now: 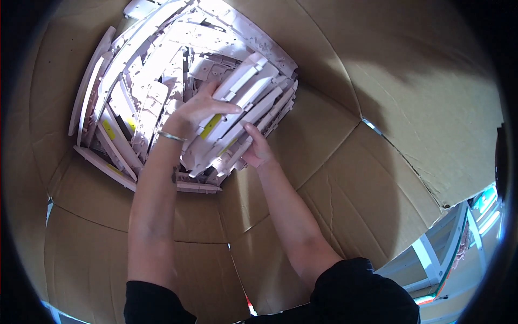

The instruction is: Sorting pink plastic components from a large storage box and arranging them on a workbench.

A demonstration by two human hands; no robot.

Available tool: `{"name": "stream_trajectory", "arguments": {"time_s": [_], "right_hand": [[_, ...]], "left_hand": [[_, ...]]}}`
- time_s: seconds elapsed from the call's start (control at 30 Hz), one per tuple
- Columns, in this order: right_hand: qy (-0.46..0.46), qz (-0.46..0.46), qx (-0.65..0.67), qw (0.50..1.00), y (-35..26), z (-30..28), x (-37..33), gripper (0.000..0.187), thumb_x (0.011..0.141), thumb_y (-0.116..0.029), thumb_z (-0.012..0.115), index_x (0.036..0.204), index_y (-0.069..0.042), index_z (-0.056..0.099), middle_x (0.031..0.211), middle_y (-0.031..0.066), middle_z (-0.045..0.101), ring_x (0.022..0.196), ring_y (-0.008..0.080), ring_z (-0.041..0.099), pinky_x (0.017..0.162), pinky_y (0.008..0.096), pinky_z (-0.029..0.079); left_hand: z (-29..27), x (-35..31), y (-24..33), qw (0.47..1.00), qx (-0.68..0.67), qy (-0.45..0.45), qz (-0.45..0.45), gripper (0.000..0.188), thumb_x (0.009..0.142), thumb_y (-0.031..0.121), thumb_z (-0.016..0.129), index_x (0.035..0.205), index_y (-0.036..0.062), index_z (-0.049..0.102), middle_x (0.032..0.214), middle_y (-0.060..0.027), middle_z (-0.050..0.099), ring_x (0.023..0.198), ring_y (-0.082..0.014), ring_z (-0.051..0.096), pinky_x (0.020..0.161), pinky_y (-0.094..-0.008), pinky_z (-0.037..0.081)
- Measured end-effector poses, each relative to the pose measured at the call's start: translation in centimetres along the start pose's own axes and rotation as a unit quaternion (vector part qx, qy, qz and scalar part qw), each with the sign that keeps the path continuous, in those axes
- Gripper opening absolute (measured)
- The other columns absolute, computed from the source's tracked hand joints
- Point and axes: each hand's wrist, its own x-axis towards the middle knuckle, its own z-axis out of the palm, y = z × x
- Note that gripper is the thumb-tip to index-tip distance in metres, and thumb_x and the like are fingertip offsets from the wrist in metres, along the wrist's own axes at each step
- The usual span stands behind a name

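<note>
Both arms reach deep into a large cardboard box full of white moulded plastic panels. A bundle of long white plastic panels [259, 89], lying side by side with yellow labels on some, is between my hands. My left hand [202, 110] grips the bundle's left side, its thumb stretched across the top and the other fingers mostly hidden. On the near right side, my right hand [258, 149] holds the same bundle, thumb on the edge and fingers out of sight beneath it. The bundle is tilted over the other panels [154, 102], which lie brightly lit.
Tall brown walls of the cardboard box [356, 178] surround my arms, with creases and small gaps at the folds. Curved panels [89, 92] lean along the left side of the pile. Beyond the box rim at lower right stands a white metal frame [429, 259].
</note>
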Motion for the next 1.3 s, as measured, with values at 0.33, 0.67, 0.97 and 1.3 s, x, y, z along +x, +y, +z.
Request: {"name": "stream_trajectory", "arguments": {"time_s": [0.33,0.67,0.97,1.3], "right_hand": [[-0.03,0.106,-0.12,0.987,0.2,1.5,-6.4,0.052,0.073,-0.026,0.067,0.116,-0.003,0.049,0.108,0.0109,0.055,0.103,0.0235,0.051,0.093,0.0376,0.039],[-0.211,0.093,-0.314,0.921,-3.1,16.4,-22.6,0.073,0.069,-0.025,0.074,0.127,0.0,0.036,0.117,0.011,0.052,0.108,0.0194,0.049,0.093,0.0336,0.039],[-0.364,-0.009,-0.389,0.846,-9.6,21.7,-45.4,0.084,0.075,-0.026,0.066,0.137,0.0,0.015,0.132,0.0151,0.035,0.122,0.0245,0.034,0.101,0.0362,0.028],[-0.304,-0.002,-0.2,0.931,-2.9,13.0,-64.8,0.081,0.075,-0.044,0.065,0.133,-0.001,0.028,0.127,0.0157,0.042,0.115,0.023,0.044,0.097,0.0361,0.035]], "left_hand": [[2.3,-10.6,0.9,0.987,-0.163,-0.007,-0.012,0.056,0.071,0.024,0.069,0.115,-0.0039,0.05,0.1,-0.0094,0.06,0.09,-0.0164,0.057,0.084,-0.0293,0.043],[8.5,-32.2,8.3,0.958,-0.216,0.176,0.067,0.068,0.065,0.021,0.071,0.122,-0.0034,0.042,0.111,-0.0108,0.055,0.097,-0.0201,0.054,0.086,-0.032,0.043],[24.2,-44.6,14.3,0.922,-0.303,0.16,0.181,0.076,0.063,0.023,0.071,0.127,-0.0008,0.036,0.117,-0.011,0.051,0.106,-0.0262,0.051,0.093,-0.038,0.039],[33.1,-55.2,16.1,0.986,-0.138,-0.037,0.087,0.079,0.072,0.043,0.062,0.131,-0.0003,0.03,0.125,-0.0146,0.045,0.112,-0.03,0.047,0.096,-0.0416,0.038]]}}
